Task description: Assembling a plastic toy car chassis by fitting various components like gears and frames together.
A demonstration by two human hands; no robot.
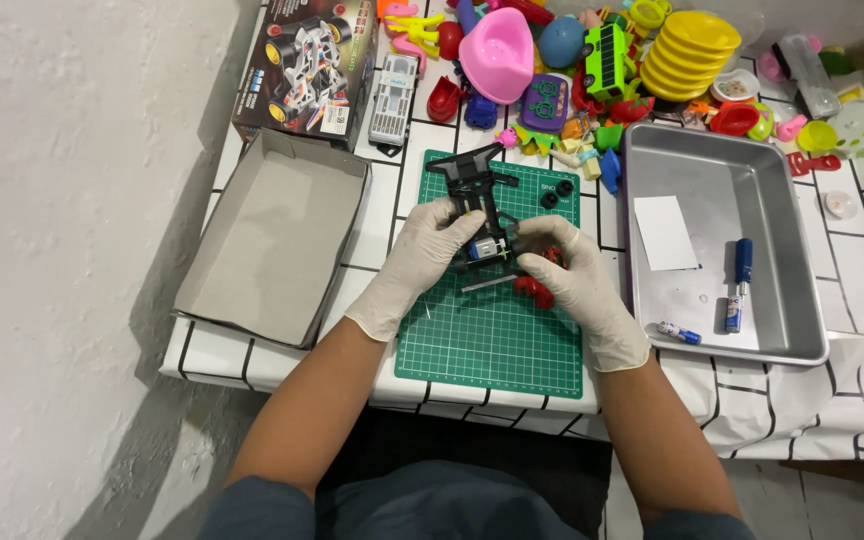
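Observation:
A black toy car chassis point(475, 188) with a small silver motor lies lengthwise on a green cutting mat point(492, 335). My left hand point(420, 252), in a white glove, grips the chassis from the left near the motor. From the right, my gloved right hand point(572, 275) holds the chassis's rear end, where red parts point(535, 291) show under the fingers. Two small black wheels point(557, 193) rest on the mat beyond my right hand.
An open empty cardboard box point(272, 235) and its printed lid point(307, 65) lie left. A metal tray point(802, 300) at right holds a white card point(664, 232), a blue screwdriver point(740, 285) and a small battery point(678, 333). Colourful plastic toys point(602, 60) crowd the far edge.

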